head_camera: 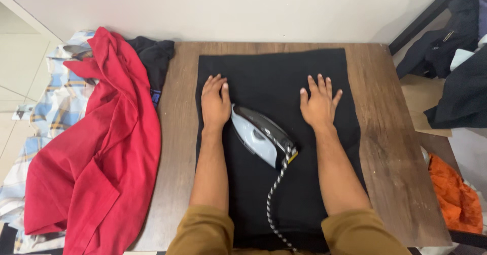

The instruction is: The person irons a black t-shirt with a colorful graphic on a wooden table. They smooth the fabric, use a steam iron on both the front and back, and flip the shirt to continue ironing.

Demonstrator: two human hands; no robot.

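Both hands rest flat, fingers spread and holding nothing, on a black garment [274,77] laid over the wooden surface [385,133]. Left hand [215,103] touches the tip of the light-blue iron [259,134]; right hand [318,105] lies apart from it. A red shirt [101,148] lies left.

Under the fingers [215,85] of both hands lies a plain black cloth [274,75]. Between them sits an iron [261,136], pale blue with a black top, its cord [275,194] braided black and white. Beyond the left fingers lie a red garment [101,143] and a blue, white and yellow checked shirt [48,108]. The desk [390,138] is brown wood-grain; an orange cloth [454,194] lies past the right fingers.
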